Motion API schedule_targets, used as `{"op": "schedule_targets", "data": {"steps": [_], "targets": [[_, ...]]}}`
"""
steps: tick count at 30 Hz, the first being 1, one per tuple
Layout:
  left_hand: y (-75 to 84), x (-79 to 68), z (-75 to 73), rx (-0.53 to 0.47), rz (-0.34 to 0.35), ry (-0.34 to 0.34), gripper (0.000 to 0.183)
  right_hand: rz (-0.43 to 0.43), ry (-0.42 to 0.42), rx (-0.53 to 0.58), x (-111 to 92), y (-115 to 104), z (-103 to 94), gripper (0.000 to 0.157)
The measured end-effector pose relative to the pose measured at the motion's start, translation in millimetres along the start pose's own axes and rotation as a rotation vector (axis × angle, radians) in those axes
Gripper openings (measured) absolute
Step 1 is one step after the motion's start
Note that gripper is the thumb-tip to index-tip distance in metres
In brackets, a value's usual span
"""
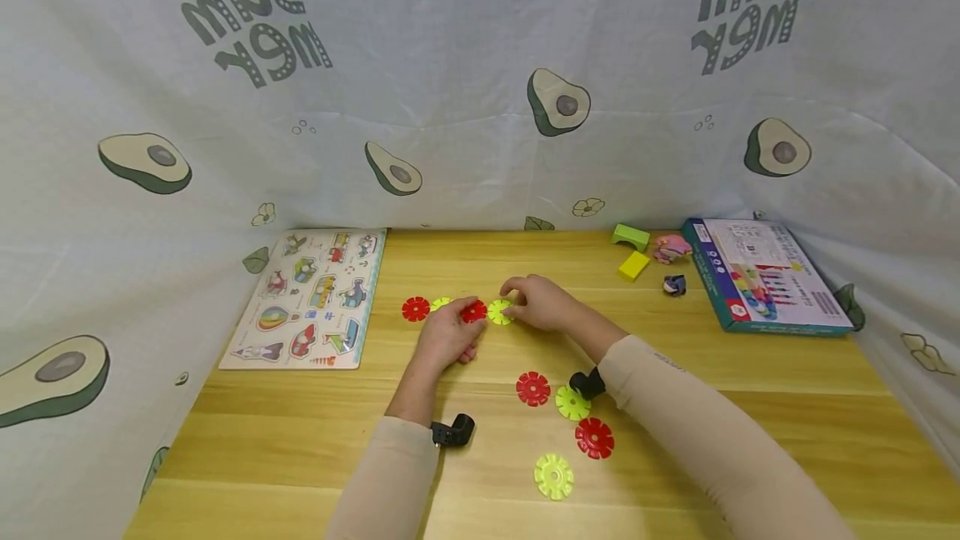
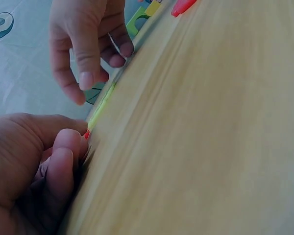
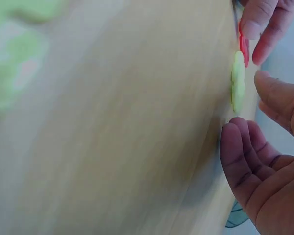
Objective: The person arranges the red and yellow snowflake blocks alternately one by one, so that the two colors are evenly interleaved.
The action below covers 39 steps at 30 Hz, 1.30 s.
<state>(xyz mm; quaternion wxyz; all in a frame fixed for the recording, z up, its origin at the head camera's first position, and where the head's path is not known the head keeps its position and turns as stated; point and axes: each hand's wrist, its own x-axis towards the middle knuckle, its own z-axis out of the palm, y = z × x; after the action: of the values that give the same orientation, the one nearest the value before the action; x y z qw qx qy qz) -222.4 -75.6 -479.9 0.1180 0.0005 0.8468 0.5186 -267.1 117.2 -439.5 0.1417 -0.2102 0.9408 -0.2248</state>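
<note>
1. Left hand (image 1: 448,333) pinches a red disc (image 1: 474,312) in its fingers
2. Right hand (image 1: 546,304), fingers parted, is at the neighbouring yellow disc (image 1: 496,314), contact unclear
3. Left along the bench (image 1: 480,490), another yellow disc (image 1: 439,302), then another red disc (image 1: 416,309)
4. Four loose discs (image 1: 533,388) nearer the person

From my station I record a wood-grained table (image 1: 262,432). Across its middle runs a row: first red disc (image 1: 416,308), first yellow disc (image 1: 440,302), second red disc (image 1: 474,312), second yellow disc (image 1: 497,312). Loose, nearer: third red disc (image 1: 533,388), third yellow disc (image 1: 573,405), fourth red disc (image 1: 595,438), fourth yellow disc (image 1: 553,477). At left, picture board (image 1: 307,300). At far right: green arch block (image 1: 631,235), yellow block (image 1: 633,266), pink figure (image 1: 671,248), small dark figure (image 1: 675,285), flat box (image 1: 768,275).
</note>
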Motion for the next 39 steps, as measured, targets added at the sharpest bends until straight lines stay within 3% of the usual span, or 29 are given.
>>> {"op": "schedule_targets", "data": {"steps": [7, 12, 15, 19, 33, 39], "targets": [[6.9, -1.4, 5.8, 0.072, 0.048, -0.059, 0.05, -0.041, -0.022, 0.007, -38.4, 3.6, -2.5, 0.039], [11.9, 3.6, 18.2, -0.053, 0.085, -0.114, 0.05, -0.06, -0.075, 0.018, -68.6, 2.1, 0.4, 0.038], [13.6, 6.5, 25.5, -0.114, 0.086, -0.102, 0.05, -0.043, -0.118, 0.034, -82.5, 1.7, 5.8, 0.039], [16.1, 6.6, 30.4, -0.087, 0.051, -0.045, 0.051, -0.022, -0.153, 0.061, -96.2, 0.2, 13.3, 0.044], [22.6, 4.4, 34.1, -0.055, 0.0, -0.028, 0.048, -0.048, -0.079, 0.021, -104.6, -3.6, 27.0, 0.04], [21.3, 4.6, 36.1, -0.052, -0.009, -0.032, 0.048, -0.092, -0.078, 0.123, -102.3, -1.7, 22.1, 0.02]]}}
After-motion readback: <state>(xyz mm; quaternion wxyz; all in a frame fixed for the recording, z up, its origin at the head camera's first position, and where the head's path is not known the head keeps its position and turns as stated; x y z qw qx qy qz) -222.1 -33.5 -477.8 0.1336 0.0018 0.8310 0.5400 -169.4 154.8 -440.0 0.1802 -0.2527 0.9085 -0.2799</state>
